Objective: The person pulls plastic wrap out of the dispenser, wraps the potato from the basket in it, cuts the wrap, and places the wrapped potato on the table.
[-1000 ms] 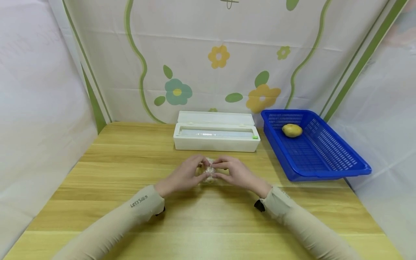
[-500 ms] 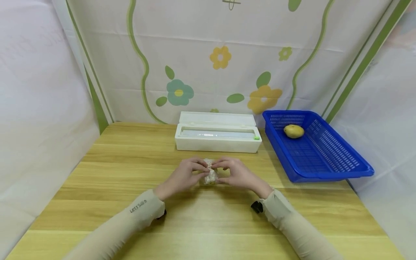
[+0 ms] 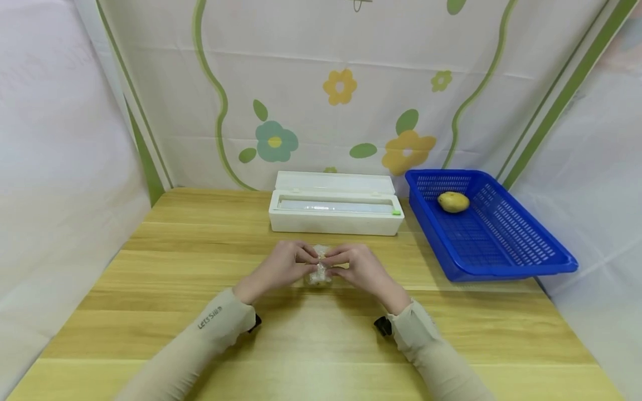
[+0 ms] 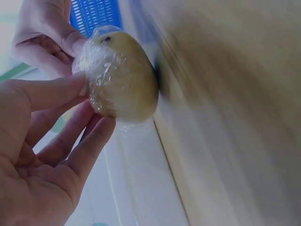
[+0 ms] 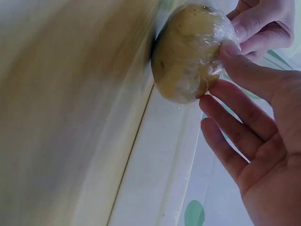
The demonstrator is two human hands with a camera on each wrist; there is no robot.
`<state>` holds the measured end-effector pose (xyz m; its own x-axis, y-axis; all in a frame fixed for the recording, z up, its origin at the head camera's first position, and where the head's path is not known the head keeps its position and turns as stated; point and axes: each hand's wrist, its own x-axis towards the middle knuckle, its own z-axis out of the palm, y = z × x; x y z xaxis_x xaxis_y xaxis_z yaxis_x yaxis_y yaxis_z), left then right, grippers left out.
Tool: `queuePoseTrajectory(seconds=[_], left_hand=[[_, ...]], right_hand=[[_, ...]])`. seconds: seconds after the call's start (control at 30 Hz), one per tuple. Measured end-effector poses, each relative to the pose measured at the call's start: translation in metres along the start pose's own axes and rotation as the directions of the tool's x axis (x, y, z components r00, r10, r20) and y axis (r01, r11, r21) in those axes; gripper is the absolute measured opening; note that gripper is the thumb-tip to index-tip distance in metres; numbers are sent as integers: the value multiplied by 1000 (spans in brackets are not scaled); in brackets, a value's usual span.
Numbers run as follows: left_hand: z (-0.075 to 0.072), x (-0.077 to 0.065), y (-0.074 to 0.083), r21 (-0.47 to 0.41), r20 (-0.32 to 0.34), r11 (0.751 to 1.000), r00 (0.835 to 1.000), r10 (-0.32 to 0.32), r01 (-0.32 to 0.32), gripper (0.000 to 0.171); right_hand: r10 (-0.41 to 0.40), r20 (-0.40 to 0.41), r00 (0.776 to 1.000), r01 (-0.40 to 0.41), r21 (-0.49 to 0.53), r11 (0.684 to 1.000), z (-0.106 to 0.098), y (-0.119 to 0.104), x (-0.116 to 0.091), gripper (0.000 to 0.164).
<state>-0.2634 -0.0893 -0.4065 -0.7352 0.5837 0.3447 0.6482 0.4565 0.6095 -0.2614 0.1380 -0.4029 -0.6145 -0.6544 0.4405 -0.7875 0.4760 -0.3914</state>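
Soft light leaves a pale sheen on the tabletop (image 3: 321, 351); both wrist views seem dimmer, blurring its grain.

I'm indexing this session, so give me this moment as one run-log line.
left hand: holds wrapped potato | right hand: holds same potato | second potato: in blue basket | white box: lid open

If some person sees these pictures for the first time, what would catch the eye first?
Probably the blue basket at the right of the table, with one bare potato near its far end. Then the left hand and right hand, meeting around a plastic-wrapped potato mid-table. Behind them stands a white box with its lid open.
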Motion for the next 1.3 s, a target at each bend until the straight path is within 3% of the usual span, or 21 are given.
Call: queuePoseTrajectory(seconds=[0.2,0.33,0.6,0.8,1.07,1.3], left_hand=[[2,-3,-3,-48,-47,999,999,12,-14,11],[1,-4,-3,-106,-52,994,998,-37,31,11],[0,-3,-4,-104,-29,993,998,-54,50,10],[-1,-1,-3,-100,-20,993,998,-61,58,11],[-4,0,-4,-94,13,995,1000,-14,15,9],[-5,0,-4,-127,15,990,998,-60,61,10]], right_hand=[[-46,-5,999,45,-109,993,1,-3,-2,21],[-47,32,998,51,-144,988,0,-5,0,18],[30,28,999,-27,-81,996,2,-4,0,15],[18,-26,1000,-20,-77,997,5,-1,0,9],[60,-97,994,-62,-21,998,7,-2,3,8],[86,-27,996,-86,6,996,3,3,2,12]])
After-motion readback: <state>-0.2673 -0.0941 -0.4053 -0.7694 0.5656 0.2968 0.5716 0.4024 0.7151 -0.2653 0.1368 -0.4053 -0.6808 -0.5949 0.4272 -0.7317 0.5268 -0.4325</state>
